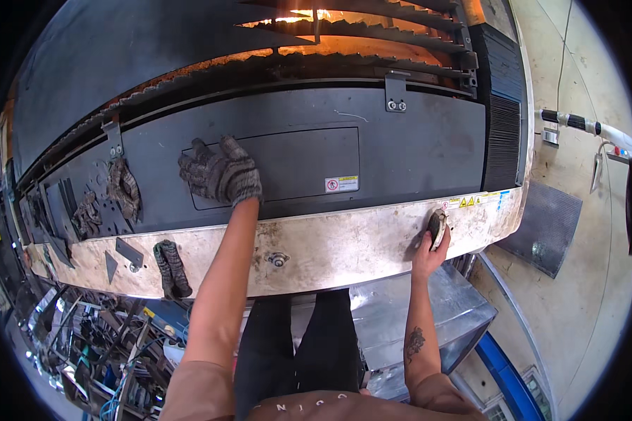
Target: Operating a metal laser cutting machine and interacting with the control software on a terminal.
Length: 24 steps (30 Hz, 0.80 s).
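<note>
My left hand (223, 175), in a grey knit work glove, lies on the dark grey metal panel (428, 151) of a large machine. Its fingers are spread and it holds nothing. Beneath and beside it is the outlined rectangular hatch (298, 158) in that panel. My right hand (432, 251) is bare and closed around a small rounded thing (437, 226), dark with a whitish side, whose kind I cannot make out. It holds this at the stained white ledge (344, 242) of the machine, near the right end.
Orange light glows between toothed slats (372, 29) behind the panel. A dark sheet (154, 49) covers the slats at left. Gloves (172, 269) and metal offcuts (111, 266) lie left. Scrap (98, 344) fills the lower left. Black bellows (503, 133) and a floor mat (543, 226) are at right.
</note>
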{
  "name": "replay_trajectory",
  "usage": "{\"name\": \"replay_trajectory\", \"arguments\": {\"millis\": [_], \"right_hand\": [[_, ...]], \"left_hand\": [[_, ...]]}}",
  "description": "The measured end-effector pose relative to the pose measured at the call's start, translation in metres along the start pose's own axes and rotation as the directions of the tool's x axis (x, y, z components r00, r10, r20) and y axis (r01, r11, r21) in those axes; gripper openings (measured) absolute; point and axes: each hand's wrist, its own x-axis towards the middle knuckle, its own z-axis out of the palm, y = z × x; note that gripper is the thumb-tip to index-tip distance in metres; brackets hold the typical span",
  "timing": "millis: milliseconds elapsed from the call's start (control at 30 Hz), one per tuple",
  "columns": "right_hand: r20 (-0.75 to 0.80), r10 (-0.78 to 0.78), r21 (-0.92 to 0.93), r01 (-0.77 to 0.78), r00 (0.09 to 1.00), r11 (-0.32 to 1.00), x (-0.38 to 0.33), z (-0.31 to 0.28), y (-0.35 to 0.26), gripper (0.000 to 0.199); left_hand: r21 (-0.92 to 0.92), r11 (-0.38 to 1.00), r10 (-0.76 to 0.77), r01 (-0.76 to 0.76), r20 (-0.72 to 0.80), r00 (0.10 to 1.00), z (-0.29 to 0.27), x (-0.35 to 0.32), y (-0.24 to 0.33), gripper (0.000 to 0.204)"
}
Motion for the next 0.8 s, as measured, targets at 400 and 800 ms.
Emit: {"name": "replay_trajectory", "arguments": {"millis": [400, 800], "right_hand": [[-0.021, -0.012, 0.069, 0.014, 1.000, 0.998, -0.003, 0.000, 0.010, 0.048], [0.017, -0.004, 0.045, 0.003, 1.000, 0.999, -0.005, -0.004, 0.000, 0.037]], "left_hand": [[-0.125, 0.989, 0.087, -0.082, 0.039, 0.995, -0.009, 0.017, -0.093, 0.051], [0.115, 0.857, -0.508, 0.503, 0.018, 0.861, 0.021, 0.154, -0.046, 0.064]]}}
